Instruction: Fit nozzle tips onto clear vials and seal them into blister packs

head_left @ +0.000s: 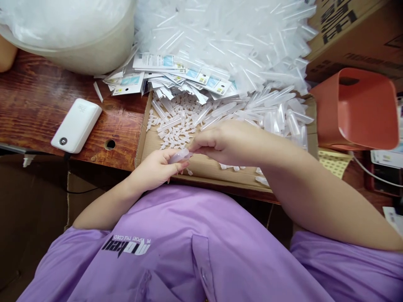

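Note:
My left hand is closed around a small clear plastic tube, held just above the near edge of a flat cardboard tray. My right hand pinches at the tube's end with thumb and fingers pressed together; what it holds there is too small to make out. Both hands meet over the tray's front. In the tray lie several small white caps and clear tubes.
A big heap of clear tubes fills the back. Printed label cards lie fanned beside it. A white power bank sits on the wooden table. An orange plastic bin stands right, a white tub back left.

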Action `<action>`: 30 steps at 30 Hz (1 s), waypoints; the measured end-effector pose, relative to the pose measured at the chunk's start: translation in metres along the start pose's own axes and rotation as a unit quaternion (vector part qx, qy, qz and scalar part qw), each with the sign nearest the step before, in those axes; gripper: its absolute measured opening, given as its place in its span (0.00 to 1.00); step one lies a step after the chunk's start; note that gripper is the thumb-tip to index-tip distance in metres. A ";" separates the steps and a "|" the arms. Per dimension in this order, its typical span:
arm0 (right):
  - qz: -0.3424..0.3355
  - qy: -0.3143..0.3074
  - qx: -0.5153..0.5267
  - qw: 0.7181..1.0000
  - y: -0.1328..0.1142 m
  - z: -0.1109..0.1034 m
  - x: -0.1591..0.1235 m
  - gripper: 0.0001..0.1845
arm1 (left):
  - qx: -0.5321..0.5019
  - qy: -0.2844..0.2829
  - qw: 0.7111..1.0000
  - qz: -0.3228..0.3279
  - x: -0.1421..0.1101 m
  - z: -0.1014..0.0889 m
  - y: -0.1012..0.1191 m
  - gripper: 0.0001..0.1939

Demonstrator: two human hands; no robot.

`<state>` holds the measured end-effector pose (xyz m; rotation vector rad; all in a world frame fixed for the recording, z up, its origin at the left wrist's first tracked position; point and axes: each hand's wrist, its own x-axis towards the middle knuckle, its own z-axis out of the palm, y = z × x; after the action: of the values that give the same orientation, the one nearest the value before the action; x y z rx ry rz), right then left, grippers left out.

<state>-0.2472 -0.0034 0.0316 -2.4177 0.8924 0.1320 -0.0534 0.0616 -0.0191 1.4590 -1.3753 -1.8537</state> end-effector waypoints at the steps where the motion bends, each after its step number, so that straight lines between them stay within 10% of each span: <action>1: 0.001 0.008 0.022 1.000 0.001 0.002 0.000 0.13 | -0.006 -0.003 1.000 -0.001 0.001 0.000 0.000 0.14; 7: 0.110 0.137 0.234 0.956 0.005 0.024 0.004 0.15 | -0.117 0.027 0.991 0.060 0.001 -0.016 0.006 0.16; 14: 0.147 -0.153 0.060 0.975 -0.014 0.044 0.006 0.07 | -0.259 0.013 0.966 -0.021 -0.006 -0.025 -0.003 0.20; 23: 0.136 -0.093 0.122 0.979 -0.007 0.052 0.009 0.04 | -0.276 -0.056 0.959 -0.011 -0.012 -0.015 -0.008 0.20; 30: 0.069 0.187 0.610 0.767 0.009 0.035 0.000 0.15 | -0.226 -0.139 0.964 -0.031 -0.014 0.000 -0.009 0.20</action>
<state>-0.2494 0.0093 -0.0023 -1.1325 0.8899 -0.7000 -0.0464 0.0762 -0.0198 1.0501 -0.9307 -2.2914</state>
